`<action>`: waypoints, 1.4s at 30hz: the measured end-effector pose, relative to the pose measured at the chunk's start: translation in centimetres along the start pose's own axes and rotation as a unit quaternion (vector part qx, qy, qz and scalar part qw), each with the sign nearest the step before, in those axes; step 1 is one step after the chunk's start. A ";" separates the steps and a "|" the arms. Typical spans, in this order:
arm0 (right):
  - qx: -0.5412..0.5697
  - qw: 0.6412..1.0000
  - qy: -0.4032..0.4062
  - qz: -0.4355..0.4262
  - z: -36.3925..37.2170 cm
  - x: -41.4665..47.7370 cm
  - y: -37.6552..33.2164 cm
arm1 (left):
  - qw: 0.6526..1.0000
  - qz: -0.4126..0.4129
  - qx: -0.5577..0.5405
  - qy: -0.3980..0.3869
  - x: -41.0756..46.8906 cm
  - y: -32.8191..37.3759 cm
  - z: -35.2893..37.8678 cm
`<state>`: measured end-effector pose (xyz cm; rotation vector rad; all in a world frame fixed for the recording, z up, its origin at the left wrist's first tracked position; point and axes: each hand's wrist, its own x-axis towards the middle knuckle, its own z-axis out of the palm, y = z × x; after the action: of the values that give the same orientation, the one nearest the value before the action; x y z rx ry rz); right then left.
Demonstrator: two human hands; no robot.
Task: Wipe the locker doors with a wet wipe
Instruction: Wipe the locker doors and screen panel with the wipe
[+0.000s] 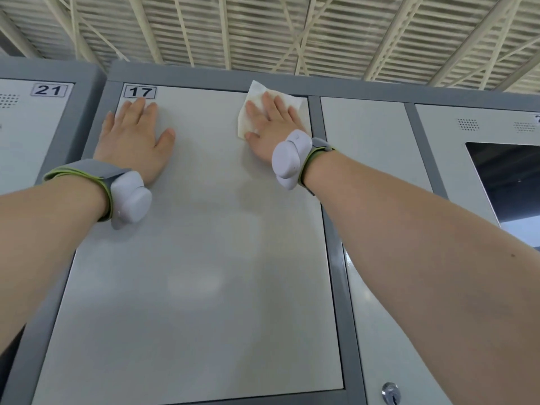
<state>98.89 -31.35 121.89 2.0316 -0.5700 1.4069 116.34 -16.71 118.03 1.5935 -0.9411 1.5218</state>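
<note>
On locker door (190, 258), right fingers (267, 105) flat atop wet wipe (257, 90), left fingers (136, 109) splayed

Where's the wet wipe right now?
In the head view, the wet wipe lies flat under the right hand at the top right corner of locker door 17, its upper edge lapping onto the grey frame.

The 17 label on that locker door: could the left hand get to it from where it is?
Probably yes. The left hand lies flat on the door with its fingertips just under the 17 label, and nothing sits between them.
</note>
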 end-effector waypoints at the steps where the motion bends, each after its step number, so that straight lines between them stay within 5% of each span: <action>1: 0.001 1.000 -0.003 -0.015 0.1 -0.4 -0.2 | 1.000 -0.002 0.001 0.000 0.0 -0.2 0.0; 5: -0.007 0.999 -0.019 -0.032 -0.2 -1.2 0.2 | 1.000 -0.006 -0.002 -0.009 -0.5 -0.9 0.0; 11: -0.035 0.998 0.030 0.053 -0.3 0.4 0.9 | 1.000 0.006 -0.006 -0.017 -1.3 -1.0 0.3; 19: 0.007 1.000 -0.016 -0.017 -0.5 -1.4 -0.7 | 1.000 0.013 -0.014 -0.009 -1.5 -1.3 0.4; 27: -0.040 0.993 -0.015 0.109 -1.8 0.4 -0.5 | 1.000 0.012 -0.014 -0.019 -1.6 -1.3 0.3; 36: -0.004 1.000 -0.005 0.000 0.4 -0.8 -2.5 | 0.999 0.010 -0.047 -0.021 -1.4 -1.5 0.0; 42: 0.008 0.993 -0.017 0.113 -0.3 0.5 -3.0 | 0.998 0.016 -0.050 0.023 -1.5 -2.4 -0.5</action>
<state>100.81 -28.92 121.77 2.0579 -0.8280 1.5123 118.23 -15.11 116.53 1.4745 -1.0055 1.5023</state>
